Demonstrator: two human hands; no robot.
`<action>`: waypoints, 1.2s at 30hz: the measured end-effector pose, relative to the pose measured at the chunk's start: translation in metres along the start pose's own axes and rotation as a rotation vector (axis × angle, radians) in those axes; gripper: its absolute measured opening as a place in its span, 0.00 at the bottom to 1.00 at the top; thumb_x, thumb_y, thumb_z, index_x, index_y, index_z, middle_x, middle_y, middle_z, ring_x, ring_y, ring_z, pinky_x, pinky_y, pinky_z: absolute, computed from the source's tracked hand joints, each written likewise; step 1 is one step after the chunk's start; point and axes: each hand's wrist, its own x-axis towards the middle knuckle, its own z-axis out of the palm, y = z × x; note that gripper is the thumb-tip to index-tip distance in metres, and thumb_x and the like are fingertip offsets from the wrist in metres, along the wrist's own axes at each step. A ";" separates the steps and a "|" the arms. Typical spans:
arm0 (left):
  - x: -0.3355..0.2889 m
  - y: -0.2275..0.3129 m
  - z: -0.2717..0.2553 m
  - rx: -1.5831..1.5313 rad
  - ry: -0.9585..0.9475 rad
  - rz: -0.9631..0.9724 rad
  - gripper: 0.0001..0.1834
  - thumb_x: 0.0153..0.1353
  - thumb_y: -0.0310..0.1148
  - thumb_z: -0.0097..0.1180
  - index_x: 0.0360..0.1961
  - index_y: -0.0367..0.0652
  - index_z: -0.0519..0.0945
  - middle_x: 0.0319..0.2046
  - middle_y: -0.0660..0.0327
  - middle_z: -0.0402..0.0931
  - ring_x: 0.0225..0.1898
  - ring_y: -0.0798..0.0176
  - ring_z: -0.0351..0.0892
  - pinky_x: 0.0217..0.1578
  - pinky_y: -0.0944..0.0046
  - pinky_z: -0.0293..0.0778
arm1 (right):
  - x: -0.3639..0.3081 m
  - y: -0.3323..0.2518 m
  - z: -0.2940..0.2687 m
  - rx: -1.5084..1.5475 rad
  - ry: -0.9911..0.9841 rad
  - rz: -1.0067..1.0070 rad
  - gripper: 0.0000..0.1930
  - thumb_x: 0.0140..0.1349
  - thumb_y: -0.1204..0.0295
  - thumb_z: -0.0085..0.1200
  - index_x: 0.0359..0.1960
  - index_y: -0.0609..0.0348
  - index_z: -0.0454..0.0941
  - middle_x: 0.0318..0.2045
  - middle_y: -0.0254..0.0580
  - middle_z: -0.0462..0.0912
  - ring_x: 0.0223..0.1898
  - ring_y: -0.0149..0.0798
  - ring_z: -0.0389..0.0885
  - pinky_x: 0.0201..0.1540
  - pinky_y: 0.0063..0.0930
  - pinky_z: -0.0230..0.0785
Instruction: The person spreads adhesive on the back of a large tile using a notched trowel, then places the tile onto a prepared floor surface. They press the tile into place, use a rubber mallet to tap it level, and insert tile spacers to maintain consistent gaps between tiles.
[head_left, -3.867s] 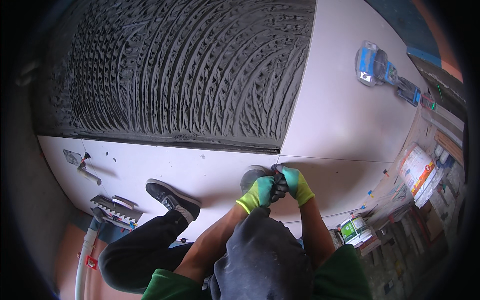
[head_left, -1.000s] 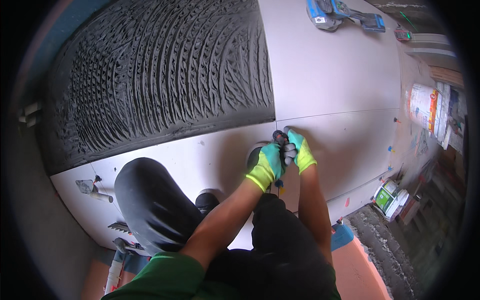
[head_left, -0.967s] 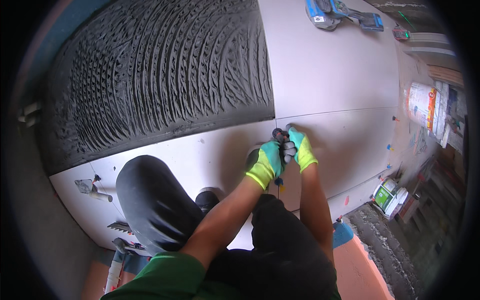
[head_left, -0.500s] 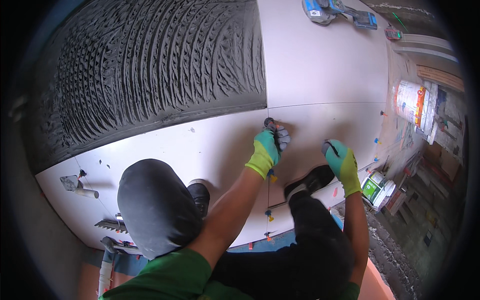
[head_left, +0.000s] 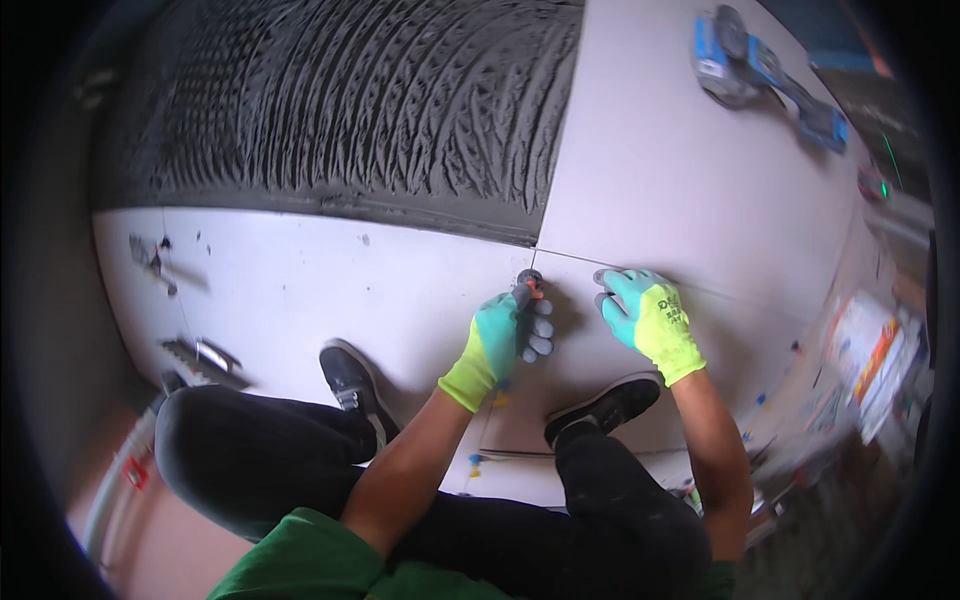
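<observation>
My left hand (head_left: 497, 338), in a green and yellow glove with grey fingertips, grips a small tile leveling knob (head_left: 530, 278) with a dark round top and a bit of orange. It sits on the joint between pale tiles, just below the corner of the grey mortar bed. My right hand (head_left: 645, 318), gloved alike, hovers low over or touches the pale tile (head_left: 660, 150) to the right, close to the cross joint. Its thumb and fingers are a little apart, and nothing shows between them.
Ridged grey mortar (head_left: 350, 110) covers the far left. A blue cordless tool (head_left: 765, 75) lies on the far right tile. A trowel (head_left: 150, 260) and a notched trowel (head_left: 205, 360) lie at left. A white bucket (head_left: 870, 350) stands at right; blue and yellow leveling pieces (head_left: 475, 462) sit along the joints.
My right hand has moved left and down to the tile near the left hand. My left hand stays on the knob. The view has turned, and my left knee has dropped aside.
</observation>
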 end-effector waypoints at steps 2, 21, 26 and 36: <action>-0.005 -0.008 0.009 -0.138 0.050 0.027 0.25 0.73 0.54 0.44 0.46 0.41 0.78 0.27 0.58 0.78 0.21 0.59 0.79 0.20 0.64 0.70 | 0.022 0.012 -0.008 -0.039 -0.049 -0.156 0.13 0.59 0.69 0.59 0.45 0.53 0.83 0.34 0.44 0.84 0.37 0.49 0.81 0.41 0.42 0.75; 0.000 -0.044 0.033 -0.284 0.271 0.376 0.26 0.73 0.55 0.47 0.45 0.39 0.79 0.27 0.58 0.81 0.22 0.61 0.82 0.19 0.65 0.73 | 0.151 -0.015 -0.021 -0.118 -0.411 -0.246 0.16 0.60 0.57 0.57 0.32 0.60 0.82 0.27 0.54 0.82 0.31 0.58 0.80 0.38 0.47 0.73; -0.016 -0.008 0.007 0.164 0.663 0.313 0.23 0.69 0.48 0.54 0.29 0.37 0.81 0.20 0.59 0.79 0.18 0.65 0.78 0.19 0.64 0.71 | 0.111 0.018 -0.025 0.028 -0.405 0.055 0.20 0.60 0.54 0.57 0.24 0.61 0.81 0.23 0.57 0.79 0.28 0.61 0.76 0.34 0.47 0.70; 0.027 0.080 0.034 1.627 0.608 0.202 0.14 0.51 0.42 0.61 0.31 0.44 0.88 0.28 0.52 0.84 0.32 0.42 0.83 0.36 0.49 0.78 | 0.095 0.029 -0.017 0.074 -0.281 0.109 0.21 0.60 0.53 0.56 0.22 0.60 0.80 0.22 0.58 0.76 0.26 0.64 0.73 0.31 0.49 0.68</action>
